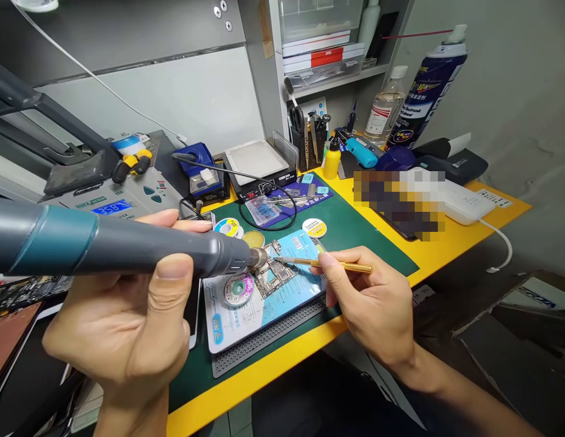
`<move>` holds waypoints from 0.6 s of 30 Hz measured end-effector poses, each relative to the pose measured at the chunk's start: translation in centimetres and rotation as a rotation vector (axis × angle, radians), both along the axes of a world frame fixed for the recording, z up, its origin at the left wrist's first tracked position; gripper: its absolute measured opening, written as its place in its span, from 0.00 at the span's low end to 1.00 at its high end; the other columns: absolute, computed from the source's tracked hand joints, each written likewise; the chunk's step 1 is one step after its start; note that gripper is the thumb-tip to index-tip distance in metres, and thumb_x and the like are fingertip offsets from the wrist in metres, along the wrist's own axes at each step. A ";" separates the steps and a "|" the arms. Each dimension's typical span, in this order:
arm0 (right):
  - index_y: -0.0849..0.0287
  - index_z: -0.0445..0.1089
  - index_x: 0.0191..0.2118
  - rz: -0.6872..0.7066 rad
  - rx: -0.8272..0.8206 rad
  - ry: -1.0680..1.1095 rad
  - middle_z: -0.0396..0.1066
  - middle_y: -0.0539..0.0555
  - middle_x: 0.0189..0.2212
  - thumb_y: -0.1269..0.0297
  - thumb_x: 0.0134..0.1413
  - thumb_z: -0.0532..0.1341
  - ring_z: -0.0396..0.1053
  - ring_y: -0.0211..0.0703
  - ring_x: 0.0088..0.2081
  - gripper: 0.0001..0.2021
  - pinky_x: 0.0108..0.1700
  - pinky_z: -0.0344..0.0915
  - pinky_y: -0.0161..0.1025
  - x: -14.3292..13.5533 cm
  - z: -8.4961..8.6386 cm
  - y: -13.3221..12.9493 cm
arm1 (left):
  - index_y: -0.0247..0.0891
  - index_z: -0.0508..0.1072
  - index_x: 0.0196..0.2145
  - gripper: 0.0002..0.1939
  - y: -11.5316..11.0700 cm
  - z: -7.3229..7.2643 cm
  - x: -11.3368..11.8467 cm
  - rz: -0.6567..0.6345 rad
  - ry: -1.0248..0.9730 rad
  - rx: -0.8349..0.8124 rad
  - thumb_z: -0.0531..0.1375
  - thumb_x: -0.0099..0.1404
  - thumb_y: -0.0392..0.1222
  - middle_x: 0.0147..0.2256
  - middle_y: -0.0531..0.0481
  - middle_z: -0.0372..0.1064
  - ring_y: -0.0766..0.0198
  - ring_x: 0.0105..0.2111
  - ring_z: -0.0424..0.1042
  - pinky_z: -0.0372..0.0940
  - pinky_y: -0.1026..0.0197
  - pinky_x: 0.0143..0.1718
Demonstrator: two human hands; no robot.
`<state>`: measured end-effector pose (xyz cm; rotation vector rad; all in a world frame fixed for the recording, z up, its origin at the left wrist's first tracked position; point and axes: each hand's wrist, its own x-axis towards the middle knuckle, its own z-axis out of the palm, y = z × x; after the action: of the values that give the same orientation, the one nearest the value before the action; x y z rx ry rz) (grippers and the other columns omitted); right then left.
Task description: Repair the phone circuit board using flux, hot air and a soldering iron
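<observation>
Yellow desk [264, 371] held the board [286, 272] near its front edge; left hand [122, 328] gripped a heat gun [195, 252], right hand [382, 303] pinched a gold tool [355, 266], tips close, apparently for heating, which needed steady aim.

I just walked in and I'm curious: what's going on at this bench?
Someone's left hand holds a hot-air gun, its nozzle toward a small circuit board. The right hand holds a thin gold tool, its tip over the board. The board lies on a blue-and-white pad, with a labelled spool beside it. Whether nozzle or tip touches the board, I can't tell.
</observation>
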<state>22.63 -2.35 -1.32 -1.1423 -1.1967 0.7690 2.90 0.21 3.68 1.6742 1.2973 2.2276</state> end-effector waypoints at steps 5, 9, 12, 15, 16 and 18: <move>0.60 0.78 0.34 -0.019 0.012 0.014 0.80 0.51 0.27 0.64 0.63 0.68 0.68 0.32 0.18 0.07 0.20 0.67 0.31 -0.2 -0.1 0.1 | 0.53 0.82 0.46 0.12 -0.6 0.1 0.0 0.003 0.041 -0.147 0.66 0.65 0.50 0.41 0.49 0.78 0.47 0.41 0.79 0.74 0.34 0.52; 0.60 0.78 0.33 -0.008 0.001 0.039 0.80 0.52 0.27 0.63 0.63 0.68 0.68 0.33 0.17 0.08 0.19 0.66 0.32 -0.3 -0.1 0.1 | 0.52 0.83 0.46 0.12 -0.9 0.3 -0.1 0.003 0.041 -0.156 0.67 0.64 0.49 0.40 0.49 0.79 0.46 0.40 0.80 0.75 0.33 0.52; 0.60 0.78 0.33 -0.002 -0.025 0.071 0.80 0.52 0.26 0.62 0.62 0.68 0.67 0.33 0.17 0.08 0.18 0.65 0.32 -0.3 0.1 0.1 | 0.53 0.82 0.46 0.12 -0.9 0.3 -0.2 0.001 0.061 -0.173 0.67 0.64 0.49 0.40 0.51 0.79 0.47 0.41 0.80 0.75 0.33 0.53; 0.61 0.78 0.33 0.022 -0.064 0.101 0.80 0.53 0.25 0.61 0.62 0.69 0.66 0.33 0.16 0.09 0.17 0.64 0.32 -0.1 0.3 0.2 | 0.55 0.82 0.46 0.12 -0.7 0.1 -0.3 0.003 0.064 -0.175 0.65 0.66 0.51 0.40 0.51 0.79 0.47 0.41 0.80 0.76 0.32 0.53; 0.61 0.78 0.33 0.036 -0.078 0.109 0.80 0.54 0.25 0.60 0.62 0.69 0.66 0.33 0.16 0.10 0.17 0.64 0.32 0.0 0.3 0.3 | 0.56 0.82 0.46 0.11 -0.7 0.1 -0.4 0.001 0.063 -0.176 0.65 0.65 0.51 0.40 0.51 0.79 0.47 0.40 0.80 0.76 0.32 0.52; 0.62 0.78 0.33 0.053 -0.102 0.117 0.81 0.55 0.26 0.59 0.61 0.69 0.65 0.32 0.16 0.11 0.17 0.63 0.32 0.1 0.5 0.5 | 0.55 0.82 0.46 0.12 -0.5 0.1 -0.5 -0.011 0.061 -0.179 0.65 0.65 0.51 0.40 0.51 0.79 0.47 0.40 0.80 0.76 0.32 0.52</move>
<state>22.75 -1.90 -0.81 -1.1369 -1.1035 0.9337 2.45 -0.31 3.73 1.6911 1.4484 2.0018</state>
